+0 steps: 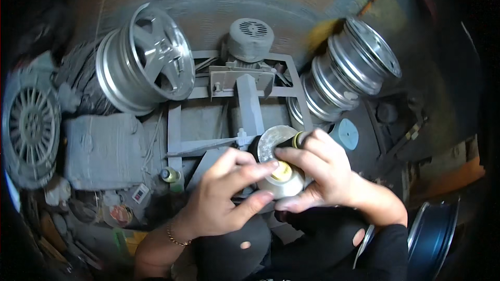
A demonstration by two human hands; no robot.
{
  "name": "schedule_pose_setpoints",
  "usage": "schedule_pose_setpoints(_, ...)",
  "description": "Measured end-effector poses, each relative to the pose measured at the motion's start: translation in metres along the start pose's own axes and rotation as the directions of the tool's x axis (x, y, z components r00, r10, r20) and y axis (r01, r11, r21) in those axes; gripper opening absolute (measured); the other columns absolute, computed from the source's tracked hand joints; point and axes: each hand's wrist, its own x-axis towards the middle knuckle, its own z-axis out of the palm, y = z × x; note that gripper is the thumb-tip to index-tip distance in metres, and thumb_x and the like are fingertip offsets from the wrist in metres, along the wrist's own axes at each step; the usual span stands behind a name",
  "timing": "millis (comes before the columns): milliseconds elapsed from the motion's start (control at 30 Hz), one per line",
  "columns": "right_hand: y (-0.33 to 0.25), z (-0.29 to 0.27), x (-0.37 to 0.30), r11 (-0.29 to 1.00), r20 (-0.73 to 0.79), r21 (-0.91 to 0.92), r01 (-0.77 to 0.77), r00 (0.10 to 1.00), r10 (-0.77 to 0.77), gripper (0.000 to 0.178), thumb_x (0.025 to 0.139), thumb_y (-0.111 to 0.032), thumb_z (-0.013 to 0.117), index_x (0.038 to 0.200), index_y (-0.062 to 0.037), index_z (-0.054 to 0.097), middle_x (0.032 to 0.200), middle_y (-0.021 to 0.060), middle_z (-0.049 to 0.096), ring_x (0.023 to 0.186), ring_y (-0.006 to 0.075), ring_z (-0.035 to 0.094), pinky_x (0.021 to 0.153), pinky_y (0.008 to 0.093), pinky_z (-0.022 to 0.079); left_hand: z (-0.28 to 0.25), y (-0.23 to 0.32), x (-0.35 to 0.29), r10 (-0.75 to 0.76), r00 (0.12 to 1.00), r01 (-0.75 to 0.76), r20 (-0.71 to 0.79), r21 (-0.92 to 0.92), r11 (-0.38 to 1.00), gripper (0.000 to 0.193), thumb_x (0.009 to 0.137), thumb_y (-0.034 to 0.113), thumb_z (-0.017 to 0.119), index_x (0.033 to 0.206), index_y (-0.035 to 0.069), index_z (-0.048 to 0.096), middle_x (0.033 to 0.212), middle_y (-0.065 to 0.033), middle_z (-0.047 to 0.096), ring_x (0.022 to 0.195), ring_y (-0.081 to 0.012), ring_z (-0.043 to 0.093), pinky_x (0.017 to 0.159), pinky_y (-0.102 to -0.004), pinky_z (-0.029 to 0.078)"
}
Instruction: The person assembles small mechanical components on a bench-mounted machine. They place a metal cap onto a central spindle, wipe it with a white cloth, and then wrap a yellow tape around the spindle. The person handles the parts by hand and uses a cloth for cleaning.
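In front of my lap is a round, pale metallic piece [285, 188] with a yellow round top [282, 171]; its exact kind is unclear. My left hand [225, 190] reaches it from the left, index fingertip at the yellow top and thumb at the lower side. From the right, my right hand [320, 171] curls around it, thumb below and fingers above. Beside the right fingers shows a dark part with a yellow-green ring [297, 139], partly hidden. Just beyond both hands lies a grey worn disc [273, 140] at the end of the motor stand's beam.
A grey motor [251, 39] stands on a metal frame [174, 127]. Alloy wheels stand left [151, 54] and stacked right [354, 67]; another wheel [31, 125] is far left. A small bottle [169, 175] and a light-blue disc [345, 134] flank the frame. A dark rim [433, 242] sits lower right.
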Motion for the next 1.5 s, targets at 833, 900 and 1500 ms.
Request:
schedule_pose_setpoints(833, 0.115, 0.002, -0.108, 0.963, -0.102, 0.258, -0.078, 0.989, 0.108, 0.054, 0.079, -0.024, 0.077, 0.126, -0.0036, 0.062, 0.110, 0.0122, 0.064, 0.104, 0.0319, 0.056, 0.092, 0.0411, 0.048, 0.072, -0.033, 0.098, -0.187, 0.936, 0.027, 0.299, 0.467, 0.884, 0.069, 0.065, 0.027, 0.091, 0.117, -0.004, 0.060, 0.108, -0.0160, 0.067, 0.103, -0.0279, 0.068, 0.089, -0.0357, 0.053)
schedule_pose_setpoints(900, 0.119, 0.010, -0.116, 0.958, -0.135, 0.277, -0.075, 0.984, 0.116, 0.052, 0.080, -0.022, 0.076, 0.126, -0.0041, 0.062, 0.111, 0.0124, 0.065, 0.105, 0.0321, 0.057, 0.093, 0.0419, 0.048, 0.078, -0.035, 0.096, -0.190, 0.934, 0.026, 0.302, 0.474, 0.880, 0.074, 0.065, 0.027, 0.092, 0.122, -0.005, 0.058, 0.110, -0.0166, 0.067, 0.104, -0.0287, 0.068, 0.091, -0.0353, 0.053)
schedule_pose_setpoints(1500, 0.126, 0.016, -0.120, 0.976, -0.196, 0.208, -0.068, 0.974, 0.110, 0.034, 0.080, -0.020, 0.073, 0.110, -0.0024, 0.070, 0.097, 0.0135, 0.069, 0.094, 0.0315, 0.064, 0.083, 0.0406, 0.052, 0.086, -0.054, 0.084, -0.329, 0.905, 0.169, 0.269, 0.482, 0.860, 0.077, 0.067, 0.014, 0.092, 0.128, -0.006, 0.050, 0.124, -0.0157, 0.062, 0.116, -0.0197, 0.059, 0.100, -0.0335, 0.046)
